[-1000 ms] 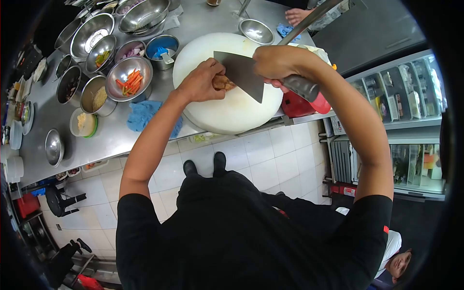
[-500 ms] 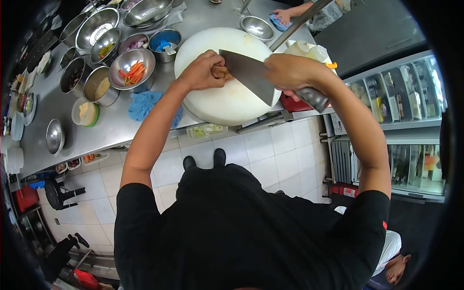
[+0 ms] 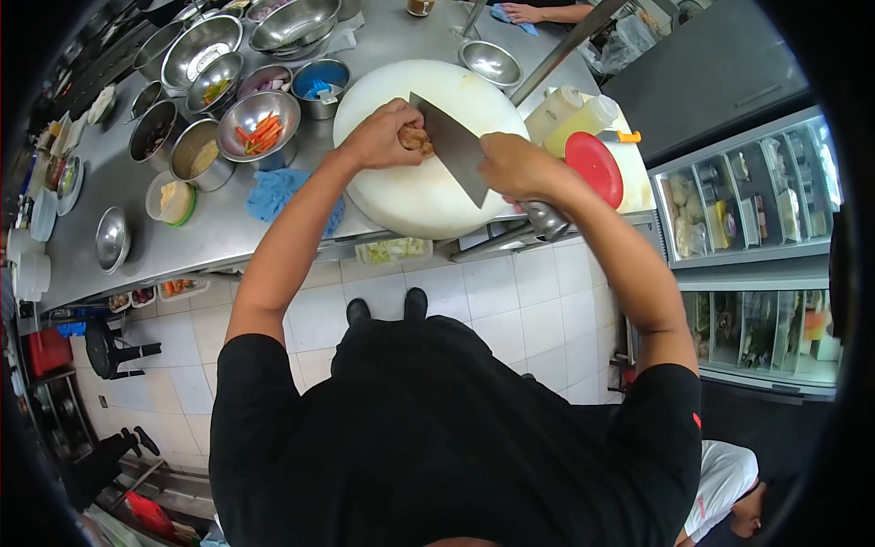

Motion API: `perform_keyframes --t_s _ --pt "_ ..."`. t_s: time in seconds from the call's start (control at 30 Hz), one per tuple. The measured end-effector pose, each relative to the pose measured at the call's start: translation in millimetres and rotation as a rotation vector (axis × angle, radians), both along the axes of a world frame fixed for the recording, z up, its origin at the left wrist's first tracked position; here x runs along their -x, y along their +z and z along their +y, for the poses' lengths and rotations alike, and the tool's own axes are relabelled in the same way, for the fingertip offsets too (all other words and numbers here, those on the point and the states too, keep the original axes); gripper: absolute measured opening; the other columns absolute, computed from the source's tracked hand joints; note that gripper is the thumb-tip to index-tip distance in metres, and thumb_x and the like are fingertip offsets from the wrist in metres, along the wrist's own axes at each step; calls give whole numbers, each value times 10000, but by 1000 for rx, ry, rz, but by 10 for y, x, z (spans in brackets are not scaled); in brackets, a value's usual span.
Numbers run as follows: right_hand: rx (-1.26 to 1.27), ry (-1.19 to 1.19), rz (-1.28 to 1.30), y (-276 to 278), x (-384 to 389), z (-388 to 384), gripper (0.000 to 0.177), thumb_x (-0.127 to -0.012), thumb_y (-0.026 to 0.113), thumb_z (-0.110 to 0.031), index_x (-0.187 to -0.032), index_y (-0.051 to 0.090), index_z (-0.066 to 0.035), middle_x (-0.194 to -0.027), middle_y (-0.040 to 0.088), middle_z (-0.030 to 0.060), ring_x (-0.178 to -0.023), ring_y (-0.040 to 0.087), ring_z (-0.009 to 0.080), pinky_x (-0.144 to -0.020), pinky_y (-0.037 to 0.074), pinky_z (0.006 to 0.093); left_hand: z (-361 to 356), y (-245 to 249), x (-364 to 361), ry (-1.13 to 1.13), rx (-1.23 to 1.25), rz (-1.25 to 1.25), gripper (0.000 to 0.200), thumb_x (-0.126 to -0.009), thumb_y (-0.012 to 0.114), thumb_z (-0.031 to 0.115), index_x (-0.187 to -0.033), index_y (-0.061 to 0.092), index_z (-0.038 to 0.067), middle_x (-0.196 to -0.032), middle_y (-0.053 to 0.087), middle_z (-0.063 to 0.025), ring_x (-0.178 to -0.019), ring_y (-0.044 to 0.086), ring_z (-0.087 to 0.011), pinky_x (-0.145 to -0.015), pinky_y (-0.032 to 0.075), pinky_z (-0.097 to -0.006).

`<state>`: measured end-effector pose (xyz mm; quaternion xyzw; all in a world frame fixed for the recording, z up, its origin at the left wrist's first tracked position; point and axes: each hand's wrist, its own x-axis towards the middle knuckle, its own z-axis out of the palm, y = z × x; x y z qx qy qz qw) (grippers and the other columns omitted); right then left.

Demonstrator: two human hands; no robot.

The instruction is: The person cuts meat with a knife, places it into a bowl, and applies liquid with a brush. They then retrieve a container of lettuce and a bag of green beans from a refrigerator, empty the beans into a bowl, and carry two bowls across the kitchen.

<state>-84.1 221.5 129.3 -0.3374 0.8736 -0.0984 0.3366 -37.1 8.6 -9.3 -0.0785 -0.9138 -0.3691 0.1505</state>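
A round white cutting board [image 3: 401, 205] sits at the front edge of the steel counter. On it, a reddish-brown piece of what looks like meat [image 3: 416, 140] lies under the curled fingers of my left hand [image 3: 381, 137], which grip it. My right hand [image 3: 519, 166] is closed around a cleaver [image 3: 454, 150], fingers near the base of the broad blade and the dark handle jutting past the palm. The blade slants across the board, its upper corner close to my left knuckles and its side beside the meat. My fingers partly hide the meat.
Left of the board are a bowl of carrot strips [image 3: 260, 137], several other metal bowls and a blue cloth [image 3: 284, 196]. To the right are squeeze bottles [image 3: 583, 126] and a red plate [image 3: 597, 170]. Another person's hand [image 3: 523, 13] rests at the far side. An open refrigerated drawer [image 3: 747, 201] stands right.
My right hand and the cleaver have shifted left, uncovering the red plate. My left hand stays on the meat. The other person's hand and cloth have moved farther back.
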Motion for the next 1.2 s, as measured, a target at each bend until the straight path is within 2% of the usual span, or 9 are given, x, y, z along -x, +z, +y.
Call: perform_keyframes --t_s 0.33,0.43,0.53,0.57,0.6,0.67,0.83,1.1,1.2 --pt "253 -129 76 -566 -49 -179 250 -836 424 -108 -922 476 121 -712 586 288 -489 599 311 -457 488 391 16 22 -21 -11 8 -4 440 -596 728 249 -949 571 39 -950 518 -126 -902 529 -284 -814 440 -329" --pt "206 -156 93 -667 -39 -248 331 -815 449 -99 -1056 460 128 -880 609 319 -805 622 424 -757 496 448 52 29 -50 -22 16 -4 431 -603 714 217 -963 564 35 -945 509 -120 -902 527 -275 -817 437 -318" --pt "268 -44 258 -588 24 -141 279 -817 444 -104 -1006 492 95 -878 603 323 -861 601 440 -798 477 451 41 54 -91 -14 10 -42 431 -612 705 210 -978 562 35 -983 508 -117 -963 509 -275 -857 422 -335" --pt "303 -19 216 -448 83 -6 256 -820 446 -112 -967 508 87 -870 593 336 -862 594 449 -792 472 453 17 23 -93 8 44 -11 461 -611 712 228 -1001 554 40 -1024 504 -124 -997 492 -285 -882 408 -354" --pt "346 -42 192 -238 98 120 255 -825 449 -128 -934 507 95 -815 596 320 -751 624 413 -700 499 442 7 2 -95 33 73 20 491 -611 719 247 -1023 546 45 -1065 499 -130 -1032 475 -296 -907 394 -372" --pt "355 -71 173 -5 242 315 262 -836 422 -148 -888 482 101 -660 582 219 -463 589 266 -462 486 377 30 18 -89 92 65 47 560 -612 733 279 -1076 517 51 -1137 474 -139 -1077 442 -315 -940 367 -401" --pt "193 -138 -28 144 354 401 255 -839 401 -137 -866 493 99 -575 527 132 -440 532 210 -451 471 347 204 58 100 13 18 1 566 -635 728 279 -1094 497 43 -1120 473 -145 -1056 463 -303 -921 389 -362" --pt "121 -78 -20 122 263 373 282 -831 408 -133 -920 512 113 -635 560 151 -471 557 219 -467 484 346 214 58 167 13 17 -25 489 -637 721 243 -1028 526 24 -1004 495 -135 -962 512 -276 -855 429 -334" --pt "159 -76 1 111 253 341 174 -823 408 -94 -781 451 70 -590 514 137 -417 522 211 -411 439 360 183 45 197 -4 10 -28 470 -628 721 242 -1003 537 27 -976 497 -137 -948 512 -287 -839 435 -343"
